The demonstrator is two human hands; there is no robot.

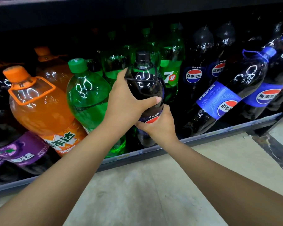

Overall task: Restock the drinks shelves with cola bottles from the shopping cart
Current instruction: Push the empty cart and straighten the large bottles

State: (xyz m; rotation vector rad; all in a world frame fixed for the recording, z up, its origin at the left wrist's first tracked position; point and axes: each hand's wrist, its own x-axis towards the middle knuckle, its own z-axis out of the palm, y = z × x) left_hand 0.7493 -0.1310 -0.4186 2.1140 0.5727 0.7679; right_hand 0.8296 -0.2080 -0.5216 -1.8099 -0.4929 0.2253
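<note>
Black-capped Pepsi bottle [145, 85] in a two-hand grip at the shelf [219, 132] front.
Left hand [126, 101] wraps the bottle's shoulder, thumb across the front; right hand [160, 128] holds the label band, fingers curled round it. The bottle stands roughly upright behind the front rail, between a green soda bottle [88, 98] and a blue-label Pepsi bottle [222, 98].

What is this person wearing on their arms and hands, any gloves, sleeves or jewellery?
Nothing that shows. The left hand and right hand are bare: no gloves, rings or watch. The left forearm and right forearm are uncovered to the picture's edge, no sleeve in view.
</note>
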